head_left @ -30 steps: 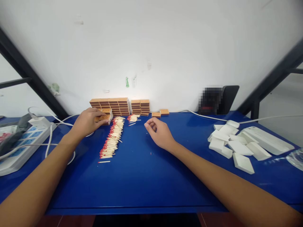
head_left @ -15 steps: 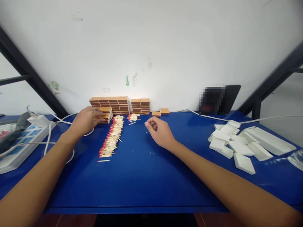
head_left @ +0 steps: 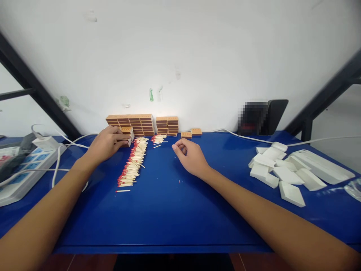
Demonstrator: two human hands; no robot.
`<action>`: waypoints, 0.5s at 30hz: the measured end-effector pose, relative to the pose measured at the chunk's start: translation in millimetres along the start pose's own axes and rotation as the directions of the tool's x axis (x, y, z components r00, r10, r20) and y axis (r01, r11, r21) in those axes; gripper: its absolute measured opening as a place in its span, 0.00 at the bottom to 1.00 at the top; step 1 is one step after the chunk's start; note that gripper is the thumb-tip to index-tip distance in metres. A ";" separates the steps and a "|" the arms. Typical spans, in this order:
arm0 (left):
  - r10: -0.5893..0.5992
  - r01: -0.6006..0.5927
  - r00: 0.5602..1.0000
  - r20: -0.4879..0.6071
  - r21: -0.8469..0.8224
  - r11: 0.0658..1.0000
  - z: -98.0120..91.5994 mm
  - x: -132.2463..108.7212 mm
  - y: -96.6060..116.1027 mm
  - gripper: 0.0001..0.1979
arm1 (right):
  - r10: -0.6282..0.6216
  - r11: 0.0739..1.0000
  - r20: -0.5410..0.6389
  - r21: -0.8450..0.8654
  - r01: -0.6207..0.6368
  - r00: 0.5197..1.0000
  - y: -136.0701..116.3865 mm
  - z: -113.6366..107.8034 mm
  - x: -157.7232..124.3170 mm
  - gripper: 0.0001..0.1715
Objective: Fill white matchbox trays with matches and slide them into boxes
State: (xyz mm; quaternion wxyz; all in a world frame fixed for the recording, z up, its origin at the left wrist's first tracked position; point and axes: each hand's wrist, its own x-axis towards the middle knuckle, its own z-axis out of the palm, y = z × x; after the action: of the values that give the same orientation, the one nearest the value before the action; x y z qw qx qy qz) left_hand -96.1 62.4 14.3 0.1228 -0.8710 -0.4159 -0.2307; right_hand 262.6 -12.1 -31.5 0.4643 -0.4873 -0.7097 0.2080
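Note:
My left hand point(head_left: 106, 143) is at the back left with its fingers closed on a matchbox, which they mostly cover. Beside the fingertips is a short stack of matchboxes point(head_left: 127, 130), in front of a wider stacked block of matchboxes point(head_left: 135, 117). To the right of that hand, a long heap of red-tipped matches point(head_left: 132, 165) runs toward me, with a smaller pile of matches point(head_left: 158, 139) near the back. My right hand point(head_left: 191, 156) hovers or rests over the blue table, fingers curled, thumb against forefinger, with nothing visible in it.
Two more matchbox stacks point(head_left: 167, 126) and two single matchboxes point(head_left: 186, 135) stand along the wall. White matchbox trays point(head_left: 287, 175) lie in a pile at the right, near a white case point(head_left: 321, 166). A power strip point(head_left: 26, 177) and cables are at the left.
My left hand has shifted slightly right, and its fingers now cover the orange-topped matchbox that showed under them. My right hand has barely moved. The view has tilted slightly.

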 end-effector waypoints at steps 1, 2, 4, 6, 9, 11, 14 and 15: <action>-0.001 0.001 1.000 -0.005 0.010 1.000 0.5 -0.2 -1.5 0.21 | 0.000 1.000 0.000 0.000 0.000 1.000 -0.2 -0.1 0.0 0.13; -0.001 0.001 1.000 -0.007 0.023 1.000 0.9 -0.5 -3.1 0.21 | -0.001 1.000 0.000 -0.002 0.001 1.000 -0.3 -0.2 -0.1 0.13; 0.002 -0.002 1.000 -0.002 0.047 0.999 1.0 -1.0 -5.5 0.21 | -0.005 1.000 0.001 -0.007 0.005 1.000 -0.3 -0.4 -0.1 0.13; 0.000 0.000 1.000 0.010 0.057 0.998 0.6 -1.1 -5.9 0.20 | -0.004 1.000 0.001 -0.013 0.004 1.000 -0.2 -0.5 -0.1 0.13; -0.027 0.026 1.000 0.011 0.073 0.997 -0.8 -0.4 -2.6 0.20 | -0.007 1.000 0.001 -0.019 0.007 1.000 0.8 -1.1 0.4 0.13; -0.043 0.044 0.999 -0.012 0.092 0.995 -2.1 0.6 2.0 0.21 | -0.028 0.999 -0.009 -0.034 0.027 1.000 2.5 -2.7 1.8 0.13; -0.043 0.049 0.996 -0.074 0.078 0.996 -3.9 2.7 13.5 0.21 | -0.075 0.992 -0.044 -0.105 0.070 0.996 6.1 -10.3 7.9 0.12; -0.041 0.047 0.994 -0.100 0.057 0.997 -4.2 3.5 18.8 0.20 | -0.095 0.985 -0.054 -0.151 0.086 0.994 7.1 -15.3 11.2 0.11</action>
State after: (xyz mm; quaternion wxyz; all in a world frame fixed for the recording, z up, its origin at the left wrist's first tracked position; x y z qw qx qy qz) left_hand -80.7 51.4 19.3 0.1638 -0.8452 -0.4352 -0.2636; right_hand 278.3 -1.4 -24.3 0.4571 -0.4939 -0.7301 0.1183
